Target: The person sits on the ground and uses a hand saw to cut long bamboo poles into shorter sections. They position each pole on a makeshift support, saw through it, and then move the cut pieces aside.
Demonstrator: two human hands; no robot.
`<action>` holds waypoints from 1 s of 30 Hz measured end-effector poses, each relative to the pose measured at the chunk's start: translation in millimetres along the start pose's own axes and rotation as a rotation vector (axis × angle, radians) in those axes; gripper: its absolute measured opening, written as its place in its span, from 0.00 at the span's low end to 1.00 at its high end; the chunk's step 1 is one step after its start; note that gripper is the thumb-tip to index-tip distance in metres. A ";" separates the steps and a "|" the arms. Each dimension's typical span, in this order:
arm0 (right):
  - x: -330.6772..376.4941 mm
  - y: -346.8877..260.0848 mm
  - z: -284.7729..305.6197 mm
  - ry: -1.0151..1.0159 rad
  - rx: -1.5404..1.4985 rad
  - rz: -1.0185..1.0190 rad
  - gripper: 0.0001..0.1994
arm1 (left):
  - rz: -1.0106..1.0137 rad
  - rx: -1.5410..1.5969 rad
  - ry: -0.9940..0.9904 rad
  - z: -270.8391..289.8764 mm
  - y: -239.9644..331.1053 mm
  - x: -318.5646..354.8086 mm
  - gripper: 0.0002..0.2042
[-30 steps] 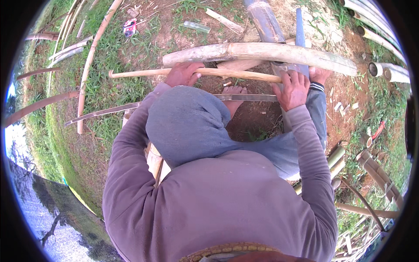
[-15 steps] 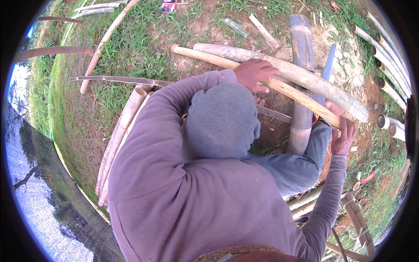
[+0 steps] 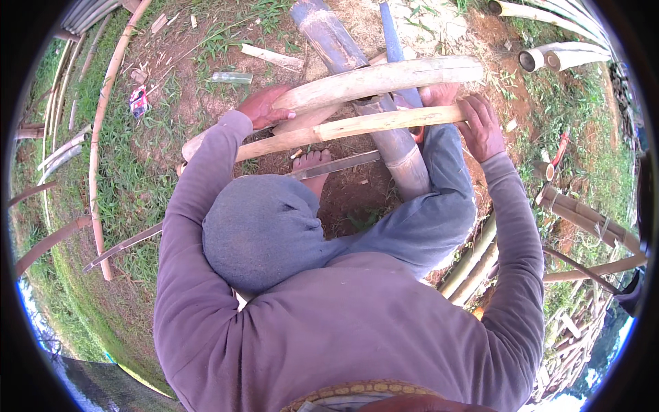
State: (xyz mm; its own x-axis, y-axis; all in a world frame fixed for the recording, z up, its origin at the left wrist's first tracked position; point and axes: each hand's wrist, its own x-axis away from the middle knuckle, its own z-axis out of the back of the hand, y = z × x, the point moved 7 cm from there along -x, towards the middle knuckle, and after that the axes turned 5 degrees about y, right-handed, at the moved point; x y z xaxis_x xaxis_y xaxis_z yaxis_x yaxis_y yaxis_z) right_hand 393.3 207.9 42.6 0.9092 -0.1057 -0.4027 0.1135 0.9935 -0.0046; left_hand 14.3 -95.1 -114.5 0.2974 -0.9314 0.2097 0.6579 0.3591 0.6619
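My right hand (image 3: pixel 482 129) is closed round the right end of a yellowish bamboo pole (image 3: pixel 357 125), which lies crosswise before me. Just beyond it lies a thicker, pale bamboo pole (image 3: pixel 384 79). My left hand (image 3: pixel 265 108) grips that pale pole toward its left, thumb on the near side; the other fingers are partly hidden. Both poles cross a thick dark bamboo log (image 3: pixel 410 168) running away from me. A long blue tapered blade (image 3: pixel 391 34), like a saw's, sticks out past the poles. Beneath the yellowish pole is a flat narrow strip (image 3: pixel 336 165), partly hidden.
My bent knee (image 3: pixel 264 230) and bare foot (image 3: pixel 312 165) are close to the poles. A clear glass-like piece (image 3: pixel 232 77) and a pale bamboo offcut (image 3: pixel 273 58) lie beyond. A long pole (image 3: pixel 103 130) lies at left; cut bamboo (image 3: pixel 566 57) is stacked at far right.
The view has turned, so the poles now appear farther left and more level. My left hand has shifted onto the pale pole; my right hand stays at the yellowish pole's end.
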 end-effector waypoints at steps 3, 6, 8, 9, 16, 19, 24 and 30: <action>6.5 -3.9 -0.8 -0.022 0.006 0.008 0.30 | 0.133 0.133 -0.159 24.3 -5.5 27.9 0.41; 7.4 -10.1 -6.7 0.000 -0.026 0.024 0.31 | 0.252 0.081 -0.145 40.2 -29.9 59.0 0.40; 1.8 -16.5 -13.7 0.029 -0.070 0.028 0.32 | 0.265 0.096 -0.026 42.0 -54.5 78.3 0.39; -1.5 -19.3 -16.8 0.043 -0.093 0.030 0.32 | 0.272 0.102 0.034 38.5 -66.7 85.7 0.38; -12.0 -18.7 -21.8 0.016 -0.143 0.000 0.30 | -0.133 -0.265 0.461 24.8 34.9 122.0 0.34; 0.1 -5.3 -29.3 0.018 -0.165 0.023 0.29 | -0.149 -0.252 0.310 -17.0 33.4 120.5 0.33; -13.2 -6.3 -49.2 -0.053 -0.171 -0.002 0.27 | -0.127 -0.350 0.542 -7.6 27.1 132.0 0.32; -28.7 -15.7 -63.5 -0.053 -0.266 -0.030 0.27 | 0.018 -0.320 0.586 5.7 12.6 133.3 0.31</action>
State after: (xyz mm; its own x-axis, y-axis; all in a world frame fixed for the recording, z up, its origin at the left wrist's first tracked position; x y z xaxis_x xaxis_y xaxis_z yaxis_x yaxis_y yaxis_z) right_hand 340.0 198.0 -3.8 0.9275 -0.1305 -0.3503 0.0378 0.9650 -0.2594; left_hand 58.3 -215.1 -74.0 0.5778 -0.7713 -0.2668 0.7953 0.4586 0.3965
